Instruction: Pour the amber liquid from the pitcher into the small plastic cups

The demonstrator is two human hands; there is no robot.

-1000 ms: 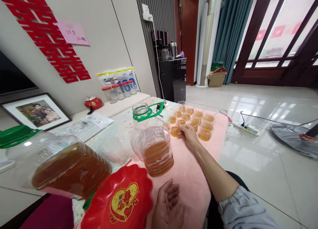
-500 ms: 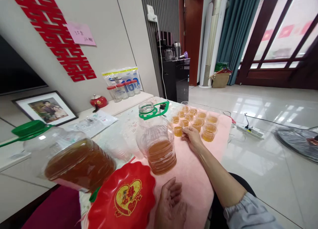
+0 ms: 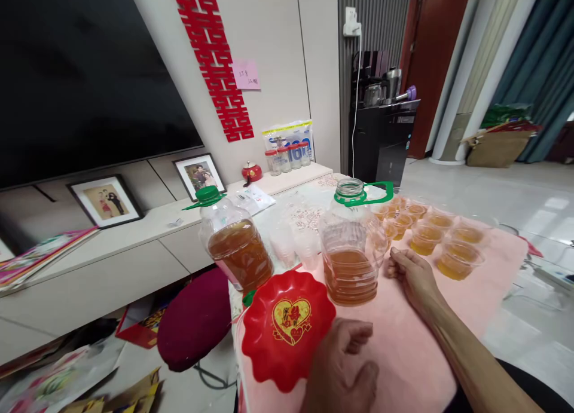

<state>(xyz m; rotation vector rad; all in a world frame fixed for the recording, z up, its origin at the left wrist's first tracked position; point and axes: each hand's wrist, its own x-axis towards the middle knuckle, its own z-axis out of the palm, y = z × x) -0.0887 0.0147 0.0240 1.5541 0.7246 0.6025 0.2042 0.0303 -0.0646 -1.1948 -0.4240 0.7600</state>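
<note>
My left hand (image 3: 343, 365) rests palm down on the pink cloth (image 3: 470, 293) beside the red scalloped plate (image 3: 287, 323), fingers loosely bent and apart, holding nothing. My right hand (image 3: 410, 272) lies on the cloth just right of the uncapped jug (image 3: 352, 251), which is about a third full of amber liquid; its fingers are curled together with nothing seen in them. Several small clear cups of amber liquid (image 3: 457, 259) stand beyond that hand. A second jug (image 3: 233, 245) with a green cap stands left of the plate.
Empty clear cups (image 3: 296, 245) stand between the two jugs. A low white cabinet (image 3: 134, 245) along the wall carries framed photos, lidded jars (image 3: 287, 157) and a red pot. A maroon cushion (image 3: 192, 317) and scattered papers lie on the floor at left.
The view has swung left and down. My right hand has come off the cups and back beside the open jug. My left hand has turned from palm up to palm down.
</note>
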